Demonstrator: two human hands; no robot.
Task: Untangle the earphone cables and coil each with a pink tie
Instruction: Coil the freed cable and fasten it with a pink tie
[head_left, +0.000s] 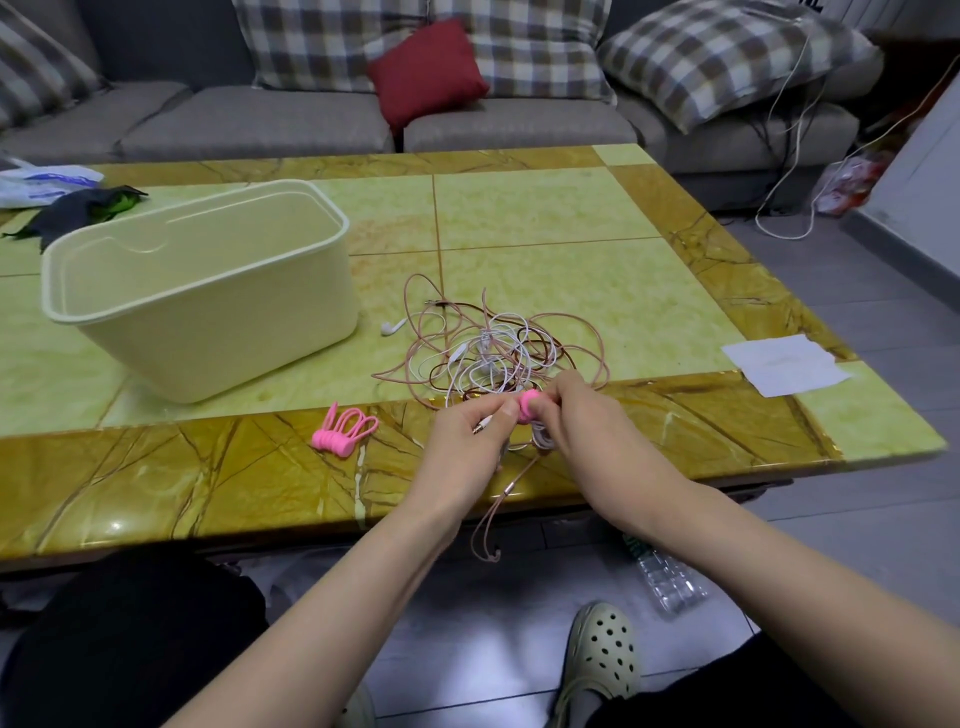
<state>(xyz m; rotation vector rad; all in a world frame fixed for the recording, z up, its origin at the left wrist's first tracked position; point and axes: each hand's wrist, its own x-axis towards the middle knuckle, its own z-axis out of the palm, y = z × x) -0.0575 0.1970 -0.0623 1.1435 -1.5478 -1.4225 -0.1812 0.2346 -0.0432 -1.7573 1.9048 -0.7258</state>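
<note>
Both forearms are bare from the frame's lower edge up to the wrists; the left grip (470, 436) and right grip (576, 415) are likewise bare; black clothing (130, 649) covers the lap and thighs; one foot wears a cream perforated clog (602, 660).

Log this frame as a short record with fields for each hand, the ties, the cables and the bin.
Left hand: pinches pink tie on its left side
Right hand: pinches the same tie's right side, white coil under it
Spare ties: pink bunch on the table, left of the hands
Cable pile: white, rose and brown, tangled, beyond the hands
Bin: cream, upright, left of the pile
Loose end: rose cable hangs over the near edge
</note>
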